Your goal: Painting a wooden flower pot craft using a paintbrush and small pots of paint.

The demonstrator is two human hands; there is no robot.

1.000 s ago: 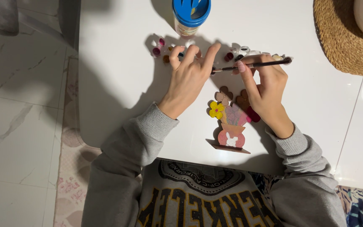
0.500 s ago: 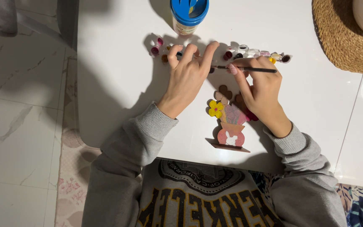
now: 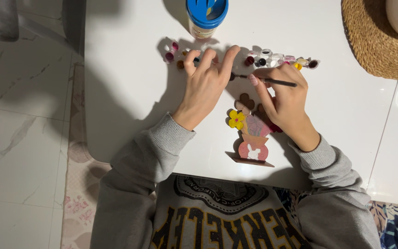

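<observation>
Hands are being kept busy over the paint pots (image 3: 279, 59) at the table's (image 3: 130, 106) far side.

Left hand (image 3: 206, 85) is being spread, fingers apart, on the pots, while a thin brush (image 3: 268, 81) is being pinched by the right hand (image 3: 284, 99). Probably best if the tip is being loaded lightly, well clear of the wooden flower cutout (image 3: 250, 133) standing just below.

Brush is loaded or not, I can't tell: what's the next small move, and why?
Probably dip the tip: the right hand holds the brush with its tip at the paint pots, which the left hand steadies, while the wooden flower sits untouched below.
</observation>
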